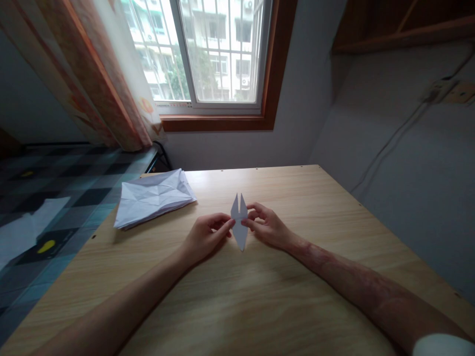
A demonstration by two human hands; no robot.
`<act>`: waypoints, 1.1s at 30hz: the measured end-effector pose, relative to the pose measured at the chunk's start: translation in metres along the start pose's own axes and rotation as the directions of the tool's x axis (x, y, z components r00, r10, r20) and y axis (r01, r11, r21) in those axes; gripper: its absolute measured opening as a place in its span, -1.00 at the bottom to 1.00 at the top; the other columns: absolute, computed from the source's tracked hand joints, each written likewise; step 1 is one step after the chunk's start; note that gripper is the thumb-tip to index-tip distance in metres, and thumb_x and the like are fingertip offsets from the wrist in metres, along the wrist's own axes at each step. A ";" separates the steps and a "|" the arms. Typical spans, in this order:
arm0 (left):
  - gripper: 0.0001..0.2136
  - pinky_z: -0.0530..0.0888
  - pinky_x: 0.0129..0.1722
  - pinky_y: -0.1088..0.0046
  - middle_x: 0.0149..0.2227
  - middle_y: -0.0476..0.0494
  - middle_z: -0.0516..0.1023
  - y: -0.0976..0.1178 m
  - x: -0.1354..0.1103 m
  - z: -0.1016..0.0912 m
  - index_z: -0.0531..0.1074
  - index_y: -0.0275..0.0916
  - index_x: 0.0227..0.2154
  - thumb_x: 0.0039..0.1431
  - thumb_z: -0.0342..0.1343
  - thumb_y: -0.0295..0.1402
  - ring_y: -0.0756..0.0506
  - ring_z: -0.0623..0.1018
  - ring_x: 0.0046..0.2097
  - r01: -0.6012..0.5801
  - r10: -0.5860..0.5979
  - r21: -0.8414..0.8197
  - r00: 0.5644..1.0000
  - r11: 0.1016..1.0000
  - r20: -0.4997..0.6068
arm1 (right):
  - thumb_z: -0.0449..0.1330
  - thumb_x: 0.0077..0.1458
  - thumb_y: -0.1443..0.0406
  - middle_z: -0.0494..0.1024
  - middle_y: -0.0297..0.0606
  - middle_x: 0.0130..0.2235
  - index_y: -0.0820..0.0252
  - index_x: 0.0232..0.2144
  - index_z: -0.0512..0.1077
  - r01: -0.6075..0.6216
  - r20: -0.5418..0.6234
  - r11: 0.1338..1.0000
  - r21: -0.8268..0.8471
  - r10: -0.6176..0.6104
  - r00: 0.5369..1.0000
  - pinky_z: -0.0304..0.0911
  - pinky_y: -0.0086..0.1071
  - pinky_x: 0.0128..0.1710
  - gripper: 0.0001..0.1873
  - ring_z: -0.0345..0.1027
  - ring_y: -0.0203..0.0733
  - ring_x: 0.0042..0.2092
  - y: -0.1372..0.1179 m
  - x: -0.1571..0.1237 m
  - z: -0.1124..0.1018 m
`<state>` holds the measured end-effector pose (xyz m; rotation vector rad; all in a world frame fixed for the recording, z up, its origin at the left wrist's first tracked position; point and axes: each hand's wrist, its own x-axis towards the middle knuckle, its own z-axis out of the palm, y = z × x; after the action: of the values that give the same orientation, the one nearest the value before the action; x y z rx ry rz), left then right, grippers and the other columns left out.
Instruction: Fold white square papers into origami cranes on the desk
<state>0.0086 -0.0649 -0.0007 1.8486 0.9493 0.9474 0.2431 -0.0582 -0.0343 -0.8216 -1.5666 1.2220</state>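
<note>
A small folded white paper (240, 233) is held over the middle of the table. Two narrow points, split by a slit, stick out at its far end, and a single point faces me. My left hand (211, 231) pinches its left edge between thumb and fingers. On the opposite edge, my right hand (267, 226) grips it with the thumb on the upper face and the fingers curled at the side and behind. Parts of the fingers behind the paper are hidden.
A stack of creased white paper sheets (154, 195) lies at the table's far left. The wooden table (237, 301) stands beside a bed with a checked cover (92, 170), where more white paper (22, 235) lies. Behind are a window (222, 54) and a curtain (89, 64).
</note>
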 end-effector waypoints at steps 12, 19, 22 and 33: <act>-0.64 0.41 -0.46 0.51 -0.36 0.00 0.53 -0.011 0.001 0.003 0.43 -0.20 -0.20 0.47 0.18 0.03 -0.02 0.45 -0.42 0.067 -0.047 -0.277 0.996 0.958 0.077 | 0.42 0.33 -0.01 0.72 -0.27 -0.28 0.14 0.02 0.48 -0.020 0.170 1.000 -0.003 0.020 0.985 0.48 -0.32 -0.19 -0.56 0.59 -0.18 -0.26 -0.014 -0.004 -0.002; -0.59 0.28 -0.43 0.53 -0.42 0.04 0.39 -0.010 0.004 -0.002 0.42 -0.23 -0.31 0.41 0.24 0.05 0.00 0.34 -0.39 0.126 -0.085 -0.275 0.984 0.953 0.157 | 0.33 0.40 -0.05 0.62 -0.32 -0.30 0.07 0.07 0.42 0.154 -0.013 0.984 0.094 -0.154 0.988 0.41 -0.37 -0.37 -0.57 0.49 -0.21 -0.34 -0.006 -0.002 -0.002; -0.56 0.27 -0.44 0.52 -0.43 0.04 0.37 -0.009 0.004 -0.006 0.40 -0.22 -0.34 0.38 0.26 0.07 -0.01 0.32 -0.39 0.165 -0.114 -0.280 0.975 0.946 0.190 | 0.34 0.38 -0.05 0.58 -0.33 -0.31 0.06 0.02 0.41 0.161 -0.031 0.981 0.109 -0.159 0.987 0.42 -0.37 -0.39 -0.59 0.48 -0.21 -0.34 -0.007 -0.001 -0.002; -0.54 0.19 -0.41 0.51 -0.42 0.07 0.35 -0.008 0.005 -0.009 0.39 -0.24 -0.34 0.37 0.27 0.09 0.01 0.28 -0.38 0.212 -0.136 -0.255 0.949 0.943 0.284 | 0.43 0.31 0.07 0.53 -0.34 -0.31 0.08 -0.11 0.45 0.197 -0.121 0.955 0.221 -0.174 0.977 0.36 -0.45 -0.49 -0.69 0.38 -0.28 -0.39 -0.002 0.002 -0.002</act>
<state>0.0013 -0.0554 -0.0033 1.5703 0.7572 0.6696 0.2449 -0.0565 -0.0318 -0.5626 -1.3569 1.1809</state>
